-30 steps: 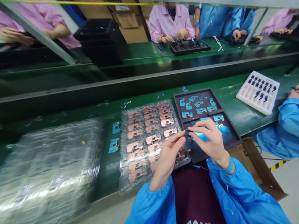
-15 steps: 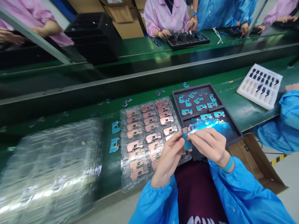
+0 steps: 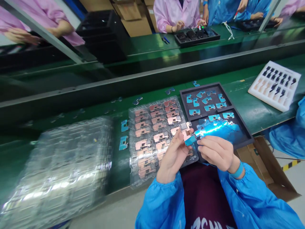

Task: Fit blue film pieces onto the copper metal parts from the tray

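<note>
Bright light across your green bench (image 3: pixel 120 168), white glare streaking the clear trays (image 3: pixel 71 143) at your eight o'clock, hot highlight on blue film (image 3: pixel 218 128) at three, your left hand (image 3: pixel 172 156) fairly crisp at five, stretched blur toward nine

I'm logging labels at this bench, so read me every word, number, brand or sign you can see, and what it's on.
No full word, brand or number is readable.
Shirt: white letters, cut off at the bottom edge, perhaps including "SH".
Board in the left hand: any marking is too small to read.
Floor tape: yellow and black stripes, no words visible.
</note>
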Tool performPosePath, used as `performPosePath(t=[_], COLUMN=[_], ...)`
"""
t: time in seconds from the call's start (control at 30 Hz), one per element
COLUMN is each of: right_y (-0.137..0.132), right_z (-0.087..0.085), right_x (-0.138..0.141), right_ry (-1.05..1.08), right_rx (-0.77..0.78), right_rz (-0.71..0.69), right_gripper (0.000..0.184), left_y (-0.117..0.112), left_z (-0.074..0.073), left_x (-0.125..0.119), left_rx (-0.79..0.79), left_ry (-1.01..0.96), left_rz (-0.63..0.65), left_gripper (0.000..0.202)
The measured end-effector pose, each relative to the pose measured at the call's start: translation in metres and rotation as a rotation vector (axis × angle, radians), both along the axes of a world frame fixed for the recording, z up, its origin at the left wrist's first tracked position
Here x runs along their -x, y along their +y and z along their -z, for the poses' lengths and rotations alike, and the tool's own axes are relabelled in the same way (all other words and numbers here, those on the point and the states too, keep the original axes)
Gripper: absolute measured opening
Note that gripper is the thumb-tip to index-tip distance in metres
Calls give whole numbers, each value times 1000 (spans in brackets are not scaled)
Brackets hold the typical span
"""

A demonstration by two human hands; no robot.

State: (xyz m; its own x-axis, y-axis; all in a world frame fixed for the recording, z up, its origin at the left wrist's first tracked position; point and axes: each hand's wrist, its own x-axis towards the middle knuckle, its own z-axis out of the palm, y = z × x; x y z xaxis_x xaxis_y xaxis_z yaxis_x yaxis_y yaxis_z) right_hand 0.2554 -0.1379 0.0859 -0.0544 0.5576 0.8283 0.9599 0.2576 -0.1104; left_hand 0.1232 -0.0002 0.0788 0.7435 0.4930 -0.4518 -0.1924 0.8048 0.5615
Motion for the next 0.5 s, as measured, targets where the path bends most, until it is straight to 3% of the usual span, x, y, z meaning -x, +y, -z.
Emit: performPosePath(t=[0.1,0.2,0.33,0.43,0.5], right_y=[-10,-21,-31,-34,-31], right_z=[2,10,30,45,48], right_x=[1,-1,-17,-38,-44], right_ry=[20,139,381,435,435], right_rx=[0,-1,-79,159,298], right_rz=[-10,75,386,667,713], right_gripper=[14,14,16,18,25], left_y=[2,4,6,5,4], left_z=[1,1,2,4,5], left_x=[-3,-7,-9,-10,-11], left_rx=[-13,-28,-117,-214,-277], left_ry=[-13,-17,32,66,92], left_rz=[-13,-66,-113,-151,-166], left_gripper=[42,33,32,32,32])
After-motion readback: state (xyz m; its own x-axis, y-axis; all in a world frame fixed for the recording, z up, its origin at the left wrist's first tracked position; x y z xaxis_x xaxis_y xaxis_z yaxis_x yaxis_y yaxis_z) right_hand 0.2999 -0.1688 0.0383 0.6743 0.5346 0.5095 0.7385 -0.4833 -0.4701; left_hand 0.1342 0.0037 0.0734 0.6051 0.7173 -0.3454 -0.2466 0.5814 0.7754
